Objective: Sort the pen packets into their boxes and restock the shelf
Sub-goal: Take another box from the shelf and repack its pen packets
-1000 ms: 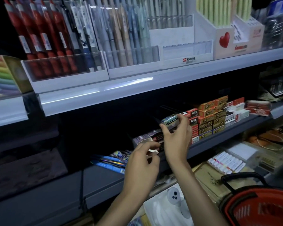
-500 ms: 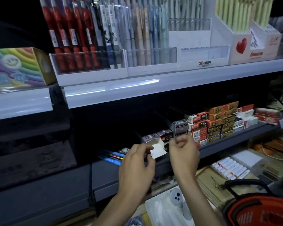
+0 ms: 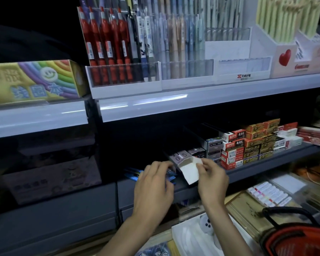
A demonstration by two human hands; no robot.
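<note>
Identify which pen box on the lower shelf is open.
The grey box at the row's left end: only its white flap hangs open, pinched by the right hand.

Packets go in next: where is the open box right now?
The open box sits mid head view on the front edge of the lower shelf, flap pinched by the right hand; blue pen packets lie left of it, red-and-white boxes right.
</note>
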